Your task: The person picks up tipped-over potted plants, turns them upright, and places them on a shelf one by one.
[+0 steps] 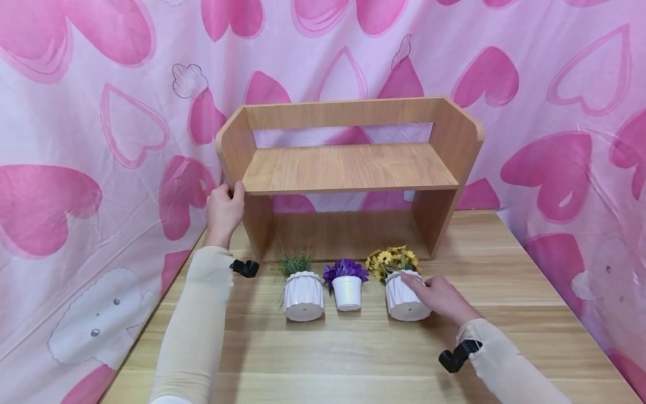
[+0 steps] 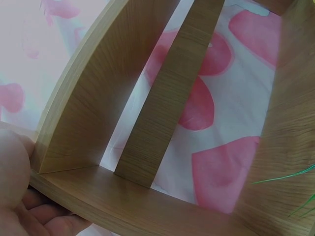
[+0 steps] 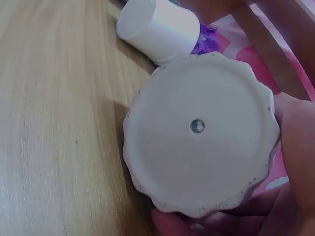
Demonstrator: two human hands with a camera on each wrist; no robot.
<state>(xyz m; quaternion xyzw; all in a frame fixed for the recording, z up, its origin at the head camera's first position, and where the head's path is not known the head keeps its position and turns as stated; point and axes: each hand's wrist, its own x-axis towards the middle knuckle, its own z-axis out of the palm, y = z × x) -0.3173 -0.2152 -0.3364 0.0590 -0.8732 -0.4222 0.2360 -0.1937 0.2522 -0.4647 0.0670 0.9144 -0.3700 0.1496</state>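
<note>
A wooden two-tier shelf (image 1: 348,168) stands at the back of the table. My left hand (image 1: 224,210) grips its left side panel (image 2: 98,93), thumb inside and fingers around the outer face. My right hand (image 1: 446,300) holds a white fluted flowerpot (image 1: 405,297) with yellow flowers (image 1: 391,259). This pot is tipped, and its scalloped base (image 3: 197,162) with a small centre hole fills the right wrist view. To its left, a smaller white pot (image 1: 347,294) with purple flowers (image 1: 345,271) lies on its side. Leftmost lies another white fluted pot (image 1: 304,296) with green grass-like leaves (image 1: 298,262).
The pots lie in a row on the wood-grain table (image 1: 323,359), just in front of the shelf's lower board (image 1: 348,233). A pink heart-patterned curtain (image 1: 323,50) hangs close behind the shelf and along both sides. Black cameras (image 1: 456,356) sit at both wrists.
</note>
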